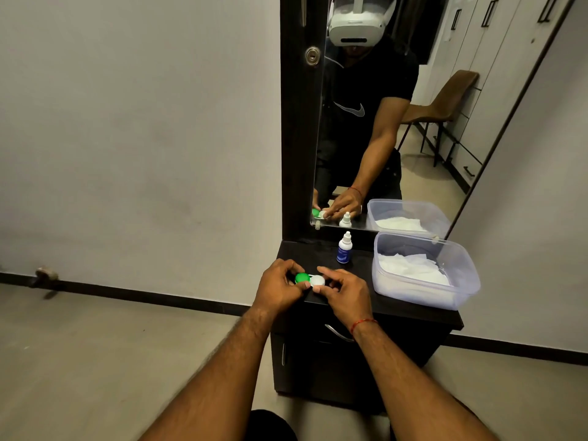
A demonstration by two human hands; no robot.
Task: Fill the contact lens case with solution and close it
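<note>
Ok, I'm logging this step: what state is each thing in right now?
Green cap: on the case, gripped by left hand.
White cap: on the case, pinched by right hand fingers.
Bottle: upright, capped, untouched.
Tub: open, tissue inside.
Drawer: shut.

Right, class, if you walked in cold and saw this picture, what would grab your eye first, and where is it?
The lens case, with its bright green cap, stands out on the dark cabinet top, pinched between the left hand and right hand near the front left. Behind it stands a solution bottle, with a clear plastic tub of white tissue to the right. Above, a tall mirror reflects the scene.
</note>
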